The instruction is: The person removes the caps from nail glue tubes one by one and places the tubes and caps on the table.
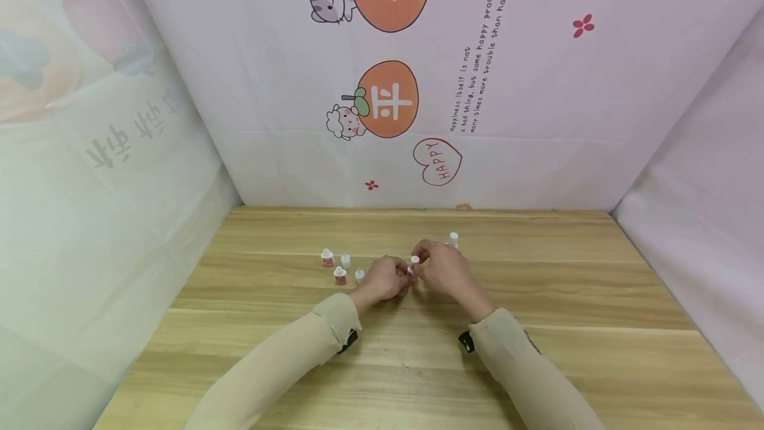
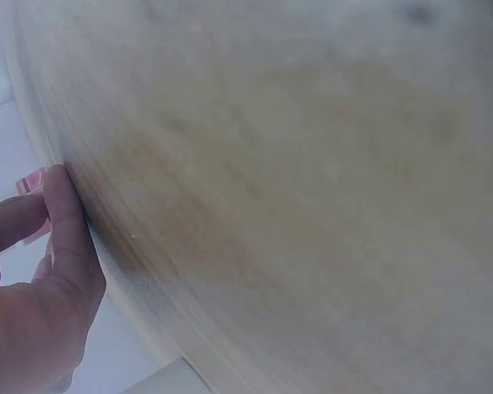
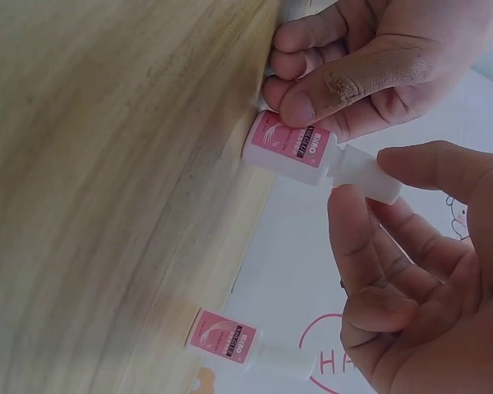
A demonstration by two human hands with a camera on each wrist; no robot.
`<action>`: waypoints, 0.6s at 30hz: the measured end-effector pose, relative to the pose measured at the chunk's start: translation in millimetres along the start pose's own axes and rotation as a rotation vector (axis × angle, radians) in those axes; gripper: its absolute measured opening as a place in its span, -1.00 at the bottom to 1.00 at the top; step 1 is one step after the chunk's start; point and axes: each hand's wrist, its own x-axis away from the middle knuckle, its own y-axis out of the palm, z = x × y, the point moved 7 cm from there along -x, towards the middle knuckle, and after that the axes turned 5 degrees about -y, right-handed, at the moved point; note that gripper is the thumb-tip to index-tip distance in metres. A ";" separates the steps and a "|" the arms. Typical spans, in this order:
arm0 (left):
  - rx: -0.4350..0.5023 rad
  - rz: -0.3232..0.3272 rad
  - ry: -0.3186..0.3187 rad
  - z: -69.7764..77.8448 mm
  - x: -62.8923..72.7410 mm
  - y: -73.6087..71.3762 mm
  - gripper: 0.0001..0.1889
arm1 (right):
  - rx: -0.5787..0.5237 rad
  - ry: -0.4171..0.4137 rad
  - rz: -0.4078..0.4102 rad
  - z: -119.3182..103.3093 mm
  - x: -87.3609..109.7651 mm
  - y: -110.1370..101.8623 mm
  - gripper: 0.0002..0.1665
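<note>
A small nail glue bottle (image 3: 287, 152) with a pink label stands on the table between both hands. My left hand (image 1: 384, 277) pinches its body low down between thumb and fingers. From the other side, my right hand (image 1: 444, 268) holds the bottle's white cap (image 3: 366, 175) with thumb and fingertips. In the right wrist view the cap sits at the bottle's neck, slightly tilted. A second glue bottle (image 3: 226, 335) with a white cap stands beyond my right hand, partly hidden by it in the head view. The left wrist view shows only a bit of pink label behind the fingers.
Left of my left hand stand two shorter-looking bottles (image 1: 327, 258) with pink labels. Beside them are two small white caps (image 1: 346, 261), the nearer one close to my left hand. A printed cloth wall (image 1: 525, 171) rises behind the wooden table (image 1: 567, 284), with more cloth at both sides.
</note>
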 end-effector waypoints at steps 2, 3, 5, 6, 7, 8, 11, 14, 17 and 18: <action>0.003 0.000 0.000 -0.5 -0.7 0.1 -0.88 | -0.002 0.002 0.003 0.3 0.3 -0.2 -0.78; 0.001 0.001 0.004 -0.4 -0.7 -0.2 -0.88 | -0.004 0.007 0.005 0.5 0.3 -0.5 -0.78; -0.001 -0.001 0.002 -0.5 -0.2 -0.6 -0.88 | -0.002 0.012 0.009 0.6 0.2 -1.2 -0.79; -0.005 -0.001 0.001 -0.6 -0.1 -0.8 -0.89 | 0.000 0.011 0.010 0.5 -0.1 -1.3 -0.79; -0.008 -0.002 -0.001 -0.6 0.2 -0.9 -0.89 | 0.003 0.011 0.011 0.2 -0.4 -1.3 -0.79; -0.012 -0.003 0.000 -0.4 0.4 -0.9 -0.90 | 0.006 0.009 0.012 0.1 -0.8 -1.4 -0.80; -0.005 -0.006 -0.002 0.0 0.2 -1.1 -0.90 | 0.018 0.002 0.009 -0.7 -1.8 -1.5 -0.80; 0.003 -0.005 -0.004 0.8 0.3 -1.2 -0.90 | 0.018 0.004 0.000 -0.9 -2.3 -0.9 -0.79; 0.003 -0.002 -0.007 1.4 1.4 -1.7 -0.92 | 0.014 0.014 -0.002 -0.4 -2.7 -0.4 -0.78; -0.002 -0.001 -0.011 1.4 1.8 -1.7 -0.92 | 0.011 0.017 -0.001 -0.3 -2.8 -0.3 -0.78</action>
